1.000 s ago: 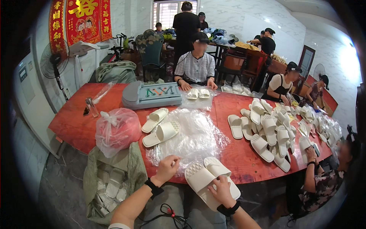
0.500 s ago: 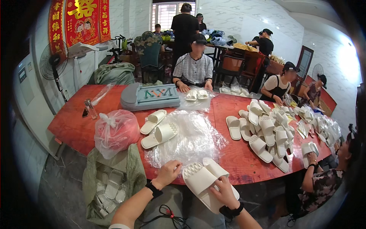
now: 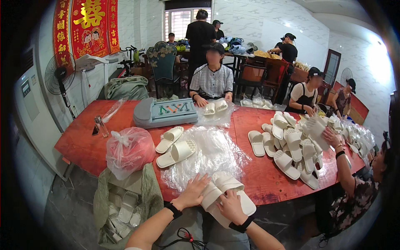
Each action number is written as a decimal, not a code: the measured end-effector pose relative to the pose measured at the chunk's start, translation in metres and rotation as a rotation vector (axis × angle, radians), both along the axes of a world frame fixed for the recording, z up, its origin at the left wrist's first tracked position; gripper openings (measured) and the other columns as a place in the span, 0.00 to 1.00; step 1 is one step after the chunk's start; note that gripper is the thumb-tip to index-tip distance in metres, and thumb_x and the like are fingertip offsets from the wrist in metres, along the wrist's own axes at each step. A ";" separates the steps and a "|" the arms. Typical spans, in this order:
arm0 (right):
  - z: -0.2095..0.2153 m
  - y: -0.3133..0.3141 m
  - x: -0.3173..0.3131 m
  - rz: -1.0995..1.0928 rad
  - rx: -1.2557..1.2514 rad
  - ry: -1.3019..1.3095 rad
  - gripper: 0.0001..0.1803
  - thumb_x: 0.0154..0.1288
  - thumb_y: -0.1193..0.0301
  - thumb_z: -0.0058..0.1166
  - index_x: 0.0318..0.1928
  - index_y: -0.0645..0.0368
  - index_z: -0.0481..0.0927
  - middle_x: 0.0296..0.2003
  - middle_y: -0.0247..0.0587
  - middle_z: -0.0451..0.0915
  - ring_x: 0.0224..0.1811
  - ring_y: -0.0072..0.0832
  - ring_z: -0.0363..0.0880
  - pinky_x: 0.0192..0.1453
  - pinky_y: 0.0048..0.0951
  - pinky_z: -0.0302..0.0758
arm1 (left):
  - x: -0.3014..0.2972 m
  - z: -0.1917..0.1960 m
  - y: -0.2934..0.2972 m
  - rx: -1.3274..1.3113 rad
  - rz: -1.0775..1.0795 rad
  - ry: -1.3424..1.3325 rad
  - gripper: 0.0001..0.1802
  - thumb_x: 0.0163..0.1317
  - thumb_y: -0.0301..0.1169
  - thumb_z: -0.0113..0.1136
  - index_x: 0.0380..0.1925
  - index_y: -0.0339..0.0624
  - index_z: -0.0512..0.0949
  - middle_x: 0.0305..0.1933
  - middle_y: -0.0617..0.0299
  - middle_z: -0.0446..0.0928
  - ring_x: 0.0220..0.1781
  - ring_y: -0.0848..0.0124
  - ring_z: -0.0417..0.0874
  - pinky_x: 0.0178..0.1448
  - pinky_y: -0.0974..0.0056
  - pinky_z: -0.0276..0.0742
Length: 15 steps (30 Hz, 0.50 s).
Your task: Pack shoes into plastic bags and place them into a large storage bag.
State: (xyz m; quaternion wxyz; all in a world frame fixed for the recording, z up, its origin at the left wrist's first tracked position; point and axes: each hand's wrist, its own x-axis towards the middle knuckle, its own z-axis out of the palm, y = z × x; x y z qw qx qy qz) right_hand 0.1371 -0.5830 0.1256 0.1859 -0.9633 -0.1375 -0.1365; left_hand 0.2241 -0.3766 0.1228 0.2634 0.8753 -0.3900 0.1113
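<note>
At the near edge of the table my right hand (image 3: 233, 207) grips a pair of cream slippers (image 3: 246, 199), its fingers at the straps between the two. My left hand (image 3: 192, 192) lies open with fingers stretched, beside the left slipper and over the near edge of a flat stack of clear plastic bags (image 3: 214, 152). Whether it touches the slipper or the bags, I cannot tell. Another cream pair (image 3: 181, 152) rests at the stack's left side.
A large pile of cream slippers (image 3: 293, 143) covers the table's right. On the left are a knotted bag with red contents (image 3: 130, 148), a grey-blue case (image 3: 166, 112) and a green sack (image 3: 146, 187) of wrapped slippers. Co-workers sit across and at the right.
My left hand has opened from a loose curl and reached forward to the bags. The held slippers have turned and lie side by side. The co-worker at the right has raised a slipper.
</note>
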 end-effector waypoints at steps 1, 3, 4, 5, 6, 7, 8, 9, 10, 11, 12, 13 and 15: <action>0.001 0.002 -0.002 -0.007 -0.038 -0.019 0.15 0.54 0.64 0.63 0.39 0.59 0.79 0.44 0.47 0.70 0.50 0.45 0.68 0.47 0.46 0.67 | 0.001 -0.002 0.000 0.104 -0.005 0.001 0.34 0.61 0.26 0.51 0.69 0.41 0.60 0.73 0.44 0.60 0.73 0.45 0.62 0.73 0.43 0.55; 0.003 0.002 -0.006 -0.014 -0.053 -0.002 0.15 0.54 0.64 0.63 0.39 0.59 0.79 0.44 0.48 0.70 0.50 0.44 0.68 0.47 0.46 0.67 | 0.011 -0.020 -0.001 0.087 -0.025 0.038 0.34 0.61 0.25 0.48 0.70 0.42 0.59 0.74 0.47 0.59 0.75 0.46 0.58 0.73 0.42 0.54; 0.003 0.002 -0.007 -0.022 -0.070 0.014 0.15 0.54 0.64 0.64 0.39 0.59 0.80 0.43 0.48 0.71 0.50 0.44 0.68 0.48 0.47 0.67 | 0.016 -0.030 -0.001 0.067 -0.046 0.076 0.34 0.61 0.23 0.46 0.71 0.43 0.59 0.75 0.50 0.58 0.77 0.47 0.55 0.74 0.40 0.52; 0.001 -0.001 -0.009 -0.024 -0.072 0.018 0.15 0.54 0.64 0.64 0.39 0.59 0.80 0.43 0.48 0.71 0.50 0.44 0.68 0.48 0.47 0.67 | 0.019 -0.033 -0.001 0.065 -0.048 0.080 0.34 0.61 0.23 0.46 0.71 0.43 0.59 0.75 0.50 0.58 0.77 0.47 0.55 0.74 0.40 0.52; -0.001 -0.004 -0.011 -0.046 -0.079 0.025 0.15 0.54 0.64 0.64 0.38 0.60 0.80 0.44 0.48 0.71 0.50 0.44 0.69 0.48 0.47 0.67 | 0.022 -0.034 0.002 -0.092 -0.070 0.158 0.33 0.62 0.22 0.44 0.70 0.42 0.60 0.74 0.47 0.60 0.76 0.47 0.57 0.75 0.43 0.53; -0.004 -0.008 -0.013 -0.066 -0.086 0.032 0.15 0.53 0.64 0.64 0.38 0.60 0.80 0.44 0.48 0.71 0.51 0.44 0.69 0.48 0.47 0.67 | 0.025 -0.036 0.004 -0.249 -0.090 0.235 0.32 0.63 0.21 0.42 0.70 0.40 0.61 0.73 0.45 0.61 0.75 0.47 0.59 0.76 0.46 0.53; -0.008 -0.014 -0.015 -0.070 -0.090 0.037 0.15 0.53 0.64 0.64 0.38 0.60 0.80 0.44 0.48 0.71 0.51 0.44 0.69 0.48 0.47 0.67 | 0.025 -0.031 0.001 -0.252 -0.094 0.240 0.32 0.63 0.21 0.42 0.70 0.40 0.61 0.73 0.45 0.61 0.75 0.47 0.59 0.76 0.46 0.53; -0.014 -0.020 -0.016 -0.089 -0.086 0.053 0.16 0.54 0.64 0.64 0.39 0.60 0.80 0.44 0.48 0.71 0.51 0.45 0.69 0.48 0.48 0.67 | 0.026 -0.025 0.000 -0.343 -0.049 0.326 0.30 0.64 0.21 0.41 0.69 0.39 0.62 0.71 0.42 0.63 0.74 0.47 0.61 0.76 0.49 0.55; -0.018 -0.025 -0.017 -0.108 -0.083 0.069 0.16 0.54 0.64 0.64 0.39 0.60 0.80 0.44 0.48 0.71 0.51 0.45 0.69 0.48 0.48 0.67 | 0.025 -0.020 -0.001 -0.432 -0.003 0.412 0.28 0.65 0.21 0.41 0.67 0.37 0.64 0.69 0.40 0.65 0.73 0.47 0.62 0.76 0.53 0.56; -0.019 -0.027 -0.018 -0.103 -0.069 0.075 0.16 0.54 0.63 0.64 0.40 0.60 0.80 0.45 0.48 0.71 0.51 0.45 0.69 0.48 0.48 0.67 | 0.023 -0.016 -0.001 -0.434 0.001 0.411 0.28 0.65 0.21 0.41 0.67 0.37 0.64 0.69 0.40 0.65 0.73 0.47 0.62 0.76 0.53 0.56; -0.018 -0.029 -0.019 -0.100 -0.069 0.074 0.16 0.54 0.63 0.64 0.40 0.60 0.80 0.45 0.48 0.71 0.51 0.45 0.69 0.48 0.48 0.67 | 0.020 -0.012 -0.002 -0.440 0.009 0.428 0.27 0.66 0.22 0.41 0.66 0.36 0.65 0.68 0.39 0.66 0.73 0.49 0.64 0.75 0.56 0.58; -0.016 -0.030 -0.023 -0.095 -0.058 0.085 0.17 0.55 0.63 0.64 0.41 0.60 0.80 0.45 0.49 0.71 0.51 0.46 0.69 0.48 0.48 0.67 | 0.019 -0.009 -0.004 -0.447 0.016 0.444 0.25 0.68 0.22 0.41 0.65 0.34 0.66 0.68 0.39 0.67 0.72 0.51 0.65 0.75 0.58 0.60; -0.007 -0.026 -0.031 -0.082 -0.046 0.098 0.17 0.56 0.63 0.64 0.43 0.60 0.81 0.46 0.50 0.71 0.51 0.46 0.69 0.48 0.49 0.68 | 0.017 -0.010 -0.005 -0.424 0.018 0.435 0.25 0.68 0.22 0.41 0.65 0.34 0.66 0.68 0.39 0.67 0.72 0.51 0.65 0.75 0.58 0.60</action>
